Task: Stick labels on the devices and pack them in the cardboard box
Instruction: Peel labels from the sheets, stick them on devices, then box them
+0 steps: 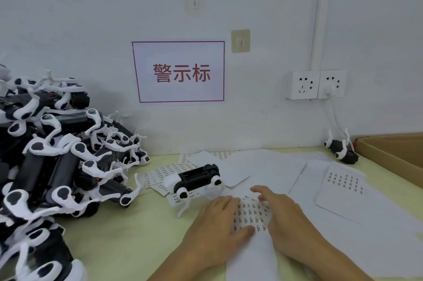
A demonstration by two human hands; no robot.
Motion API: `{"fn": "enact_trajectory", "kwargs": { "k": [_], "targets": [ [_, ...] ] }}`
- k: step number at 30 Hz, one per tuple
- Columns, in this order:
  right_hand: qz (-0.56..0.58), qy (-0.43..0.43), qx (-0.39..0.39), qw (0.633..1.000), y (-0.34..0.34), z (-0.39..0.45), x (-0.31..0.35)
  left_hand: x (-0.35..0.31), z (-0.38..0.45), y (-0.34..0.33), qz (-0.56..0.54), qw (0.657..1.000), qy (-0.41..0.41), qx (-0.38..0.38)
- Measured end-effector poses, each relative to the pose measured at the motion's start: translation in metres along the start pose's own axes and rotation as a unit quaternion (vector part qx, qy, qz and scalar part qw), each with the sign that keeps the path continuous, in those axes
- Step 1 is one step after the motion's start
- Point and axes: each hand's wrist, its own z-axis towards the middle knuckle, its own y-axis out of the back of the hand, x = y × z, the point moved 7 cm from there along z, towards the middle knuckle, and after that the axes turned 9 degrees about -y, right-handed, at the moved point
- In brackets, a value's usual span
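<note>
A sheet of small printed labels (250,213) lies on the table in front of me. My left hand (217,221) rests flat on its left edge. My right hand (281,209) lies on its right side, fingertips touching the upper rows of labels. Just beyond the sheet stands one black and white four-legged device (196,178) on the table. A big pile of the same devices (57,154) fills the left side. Another device (342,148) lies on its side at the back right. A corner of the cardboard box (393,154) shows at the far right.
More label sheets (343,183) and blank backing papers (263,164) are spread over the yellow-green table (137,230). The wall behind carries a red-framed sign (180,72), two hooks and a socket block (315,85) with a white cable plugged in.
</note>
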Motion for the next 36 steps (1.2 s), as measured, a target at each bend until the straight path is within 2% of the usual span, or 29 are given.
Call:
{"fn": "enact_trajectory", "kwargs": {
  "k": [3,6,9,13,16,19,23,29,36],
  "targets": [
    [0.03,-0.021,-0.028,0.999,0.011,0.004,-0.008,0.0,0.002,-0.001,-0.012,1.0,0.008,0.003],
    [0.067,-0.025,-0.046,0.996,0.017,0.006,-0.014,0.001,0.0,0.003,-0.095,0.995,0.022,-0.027],
    [0.111,-0.02,-0.038,0.993,0.013,0.005,-0.012,0.003,-0.003,0.013,-0.18,0.979,0.03,-0.095],
    [0.143,0.004,-0.011,0.99,0.004,0.002,-0.003,0.013,-0.009,0.03,-0.219,0.951,0.053,-0.213],
    [0.165,0.016,-0.009,0.986,0.002,-0.001,0.005,0.021,-0.014,0.036,-0.279,0.92,0.082,-0.264],
    [0.204,0.011,-0.013,0.979,0.003,-0.002,0.009,0.022,-0.015,0.037,-0.321,0.905,0.088,-0.265],
    [0.286,-0.016,-0.006,0.958,0.003,-0.003,0.007,0.021,-0.013,0.038,-0.338,0.902,0.083,-0.255],
    [0.385,-0.043,0.021,0.922,0.0,-0.003,0.008,0.023,-0.014,0.037,-0.418,0.868,0.1,-0.248],
    [0.414,-0.059,-0.016,0.908,0.0,-0.003,0.005,0.021,-0.013,0.036,-0.437,0.862,0.099,-0.237]
  ]
}}
